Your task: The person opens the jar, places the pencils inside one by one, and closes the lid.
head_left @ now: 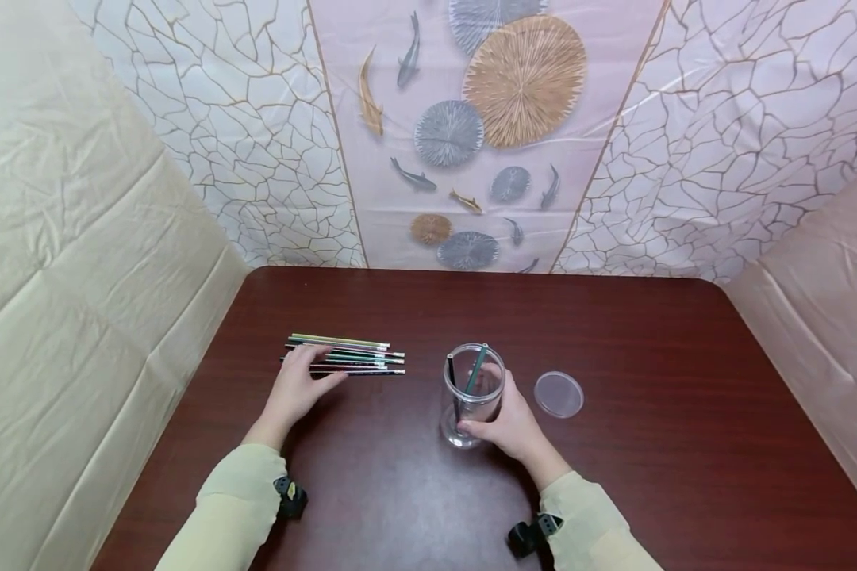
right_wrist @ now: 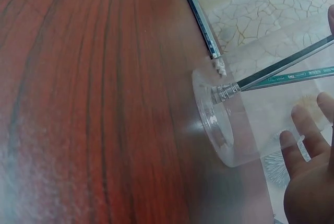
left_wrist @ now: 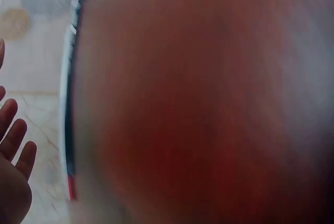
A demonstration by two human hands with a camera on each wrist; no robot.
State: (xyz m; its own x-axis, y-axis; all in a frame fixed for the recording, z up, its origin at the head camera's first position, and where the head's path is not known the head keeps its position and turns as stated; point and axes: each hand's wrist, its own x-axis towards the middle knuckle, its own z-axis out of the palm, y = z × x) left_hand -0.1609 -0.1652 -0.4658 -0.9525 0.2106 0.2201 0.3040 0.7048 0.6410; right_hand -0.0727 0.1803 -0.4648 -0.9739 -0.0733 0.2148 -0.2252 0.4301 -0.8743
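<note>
A clear cylindrical jar stands upright on the table, and my right hand grips its side with thumb and fingers around the wall. Inside lean a dark pencil and a green pencil; the dark one's metal eraser end is near the jar's bottom in the right wrist view. To the left lies a bundle of several pencils, eraser ends facing right. Over its left part hovers my left hand, fingers loosely bent and holding nothing. That hand appears apart from the pencils in the left wrist view.
A round clear lid lies flat on the brown table, right of the jar. Patterned cloth hangs behind the table's far edge. Pale fabric walls flank both sides.
</note>
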